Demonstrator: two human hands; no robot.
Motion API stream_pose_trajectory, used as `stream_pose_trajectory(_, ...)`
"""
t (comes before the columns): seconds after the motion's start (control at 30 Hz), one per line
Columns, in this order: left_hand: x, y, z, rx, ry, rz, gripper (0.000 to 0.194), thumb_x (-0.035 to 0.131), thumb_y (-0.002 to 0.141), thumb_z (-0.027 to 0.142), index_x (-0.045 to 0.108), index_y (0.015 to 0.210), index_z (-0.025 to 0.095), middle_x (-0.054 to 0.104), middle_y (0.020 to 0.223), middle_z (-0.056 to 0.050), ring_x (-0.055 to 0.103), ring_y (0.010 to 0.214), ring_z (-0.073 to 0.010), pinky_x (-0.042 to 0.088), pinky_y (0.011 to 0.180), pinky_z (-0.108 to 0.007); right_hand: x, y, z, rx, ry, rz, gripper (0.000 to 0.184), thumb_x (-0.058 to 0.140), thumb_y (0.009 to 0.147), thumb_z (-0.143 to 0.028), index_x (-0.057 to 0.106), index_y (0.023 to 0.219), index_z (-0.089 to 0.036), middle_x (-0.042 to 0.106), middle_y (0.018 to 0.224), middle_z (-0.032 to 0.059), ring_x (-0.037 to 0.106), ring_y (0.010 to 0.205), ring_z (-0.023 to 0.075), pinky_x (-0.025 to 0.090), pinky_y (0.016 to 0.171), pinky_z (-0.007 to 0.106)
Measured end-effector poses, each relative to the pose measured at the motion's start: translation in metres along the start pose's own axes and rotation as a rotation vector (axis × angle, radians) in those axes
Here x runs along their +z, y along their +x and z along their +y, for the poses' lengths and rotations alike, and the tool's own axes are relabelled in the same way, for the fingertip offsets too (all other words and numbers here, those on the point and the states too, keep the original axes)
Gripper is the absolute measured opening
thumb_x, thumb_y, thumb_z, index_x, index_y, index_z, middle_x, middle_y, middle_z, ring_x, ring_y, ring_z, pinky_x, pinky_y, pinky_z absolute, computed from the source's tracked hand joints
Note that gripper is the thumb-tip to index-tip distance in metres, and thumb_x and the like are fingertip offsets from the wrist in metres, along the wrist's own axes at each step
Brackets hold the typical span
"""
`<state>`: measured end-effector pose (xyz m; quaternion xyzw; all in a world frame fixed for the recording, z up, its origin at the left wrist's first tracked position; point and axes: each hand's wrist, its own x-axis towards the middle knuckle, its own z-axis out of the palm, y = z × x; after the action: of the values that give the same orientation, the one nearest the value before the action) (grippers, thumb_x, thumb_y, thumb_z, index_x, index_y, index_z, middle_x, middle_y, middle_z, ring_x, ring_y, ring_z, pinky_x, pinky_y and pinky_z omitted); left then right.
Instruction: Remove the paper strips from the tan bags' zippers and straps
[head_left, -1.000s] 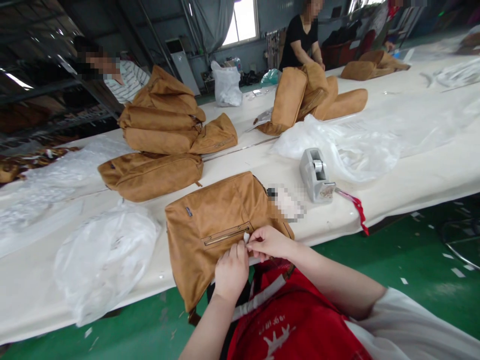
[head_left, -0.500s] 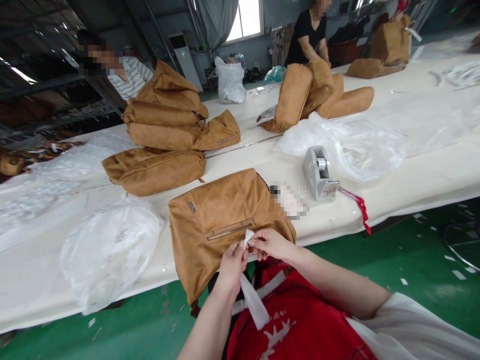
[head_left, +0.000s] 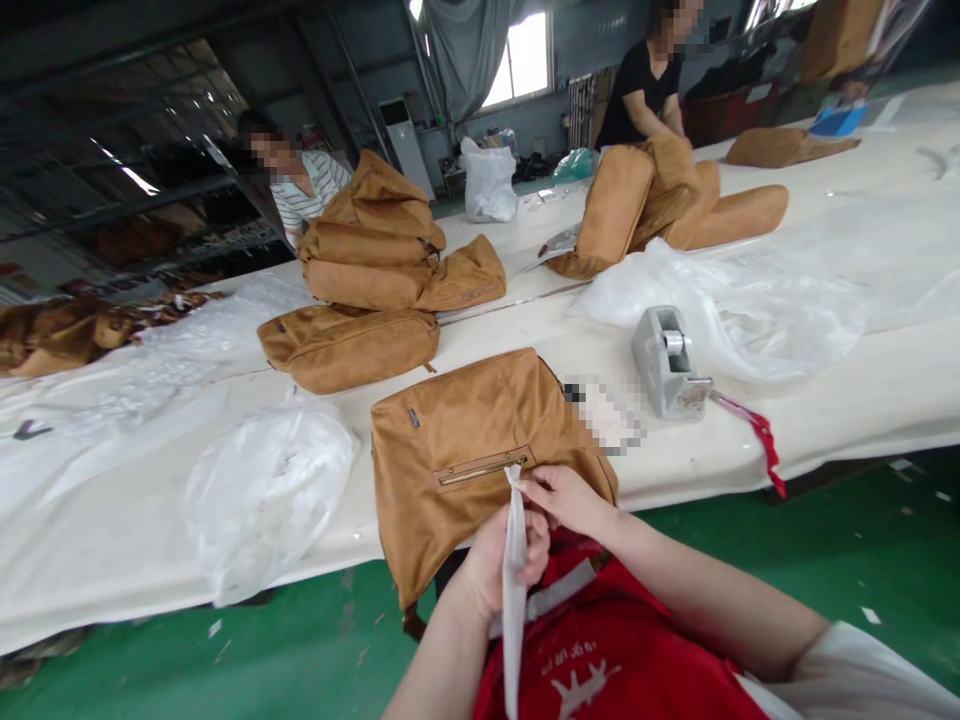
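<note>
A tan bag (head_left: 457, 430) with a zipped front pocket lies on the table edge right in front of me. A white tissue-like strip (head_left: 514, 590) hangs from above the bag's lower edge down towards my lap. My right hand (head_left: 566, 497) pinches the strip close to its gathered upper end. Just below and to the left, my left hand (head_left: 510, 555) is closed with curled fingers around the strip, whose long tail runs down across the hand; part of the grip is hidden. A light grey strap (head_left: 559, 592) crosses the red apron (head_left: 600, 640) under my hands.
A tape dispenser (head_left: 670, 362) with a red-wrapped tool (head_left: 761, 430) stands to the right. Plastic bags (head_left: 270, 490) lie left and right. Tan bags (head_left: 367, 285) are stacked further back, beside two people (head_left: 645, 85) across the table.
The view has shifted left, so things sit further right. The strip's tail now drapes over my left hand, which has curled and lowered. My right hand still pinches near the strip's top.
</note>
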<state>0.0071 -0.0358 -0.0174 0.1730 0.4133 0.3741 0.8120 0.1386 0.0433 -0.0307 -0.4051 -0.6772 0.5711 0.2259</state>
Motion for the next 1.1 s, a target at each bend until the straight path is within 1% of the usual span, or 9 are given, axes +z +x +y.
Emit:
stream_pose_trajectory(0.07,-0.007,-0.015,0.003,0.153,0.299,0.190,0.031,0.054,0.082,0.045,0.060,0.071,0.016,0.061,0.062,-0.004,0.058,0.056,-0.0143,0.046,0.050,-0.022,-0.012,-0.004,-0.003,-0.105,-0.193,0.147,0.044,0.049,0.087,-0.054,0.053,0.061,-0.019,0.055,0.053,-0.0012,0.049,0.048,0.0111,0.035,0.049,0.023)
stream_pose_trajectory(0.13,-0.027,-0.039,0.017,0.438,0.723,0.554,0.028,0.061,0.077,0.046,0.065,0.079,0.018,0.069,0.084,-0.006,0.063,0.083,-0.0192,0.050,0.073,-0.027,-0.028,-0.008,-0.003,-0.159,-0.297,0.264,0.044,0.046,0.089,-0.052,0.053,0.060,-0.019,0.056,0.054,-0.0010,0.049,0.050,0.0114,0.035,0.051,0.023)
stream_pose_trajectory(0.2,-0.059,-0.069,0.036,0.597,0.892,0.973,0.037,0.050,0.081,0.053,0.065,0.087,0.020,0.070,0.091,-0.008,0.064,0.089,-0.0226,0.050,0.081,-0.032,-0.044,-0.009,0.001,-0.172,-0.328,0.346,0.043,0.045,0.089,-0.051,0.052,0.060,-0.020,0.054,0.051,-0.0016,0.048,0.048,0.0114,0.034,0.051,0.023)
stream_pose_trajectory(0.27,-0.094,-0.095,0.052,0.556,0.882,1.243,0.043,0.039,0.085,0.052,0.064,0.093,0.018,0.070,0.095,-0.010,0.065,0.091,-0.0245,0.050,0.082,-0.036,-0.055,-0.008,0.008,-0.179,-0.330,0.409,0.042,0.047,0.088,-0.050,0.050,0.058,-0.020,0.053,0.050,-0.0020,0.047,0.048,0.0114,0.035,0.051,0.023)
stream_pose_trajectory(0.33,-0.120,-0.113,0.060,0.372,0.982,1.364,0.039,0.042,0.083,0.047,0.063,0.098,0.017,0.070,0.102,-0.014,0.064,0.100,-0.0285,0.047,0.089,-0.041,-0.061,-0.005,0.015,-0.163,-0.296,0.416,0.041,0.047,0.087,-0.049,0.049,0.058,-0.020,0.054,0.050,-0.0022,0.047,0.047,0.0113,0.035,0.051,0.023)
stream_pose_trajectory(0.53,-0.130,-0.108,0.036,0.186,0.964,1.221,0.040,0.056,0.075,0.054,0.066,0.080,0.015,0.073,0.083,-0.014,0.067,0.089,-0.0329,0.052,0.077,-0.040,-0.057,-0.001,0.022,-0.145,-0.281,0.352,0.042,0.047,0.087,-0.051,0.049,0.057,-0.021,0.052,0.050,-0.0019,0.044,0.047,0.0117,0.035,0.051,0.024)
stream_pose_trajectory(0.67,-0.117,-0.098,0.023,0.298,0.670,1.096,0.039,0.064,0.074,0.049,0.067,0.089,0.014,0.074,0.086,-0.011,0.067,0.092,-0.0295,0.054,0.076,-0.036,-0.057,-0.003,0.019,-0.151,-0.260,0.342,0.040,0.046,0.088,-0.051,0.050,0.062,-0.021,0.054,0.053,-0.0014,0.045,0.048,0.0122,0.037,0.052,0.025)
stream_pose_trajectory(0.83,-0.096,-0.107,0.036,0.457,0.187,0.922,0.031,0.067,0.076,0.026,0.065,0.106,0.018,0.074,0.093,-0.007,0.070,0.090,-0.0236,0.056,0.082,-0.035,-0.059,-0.003,0.020,-0.135,-0.224,0.348,0.039,0.046,0.089,-0.051,0.051,0.064,-0.021,0.055,0.054,-0.0016,0.048,0.048,0.0126,0.039,0.052,0.025)
stream_pose_trajectory(1.1,-0.063,-0.116,0.069,0.544,-0.109,1.042,0.045,0.060,0.076,0.014,0.059,0.122,0.016,0.076,0.081,-0.004,0.072,0.080,-0.0241,0.061,0.076,-0.034,-0.056,-0.003,0.021,-0.188,-0.184,0.352,0.036,0.046,0.090,-0.047,0.054,0.067,-0.021,0.052,0.053,-0.0027,0.049,0.049,0.0129,0.039,0.053,0.025)
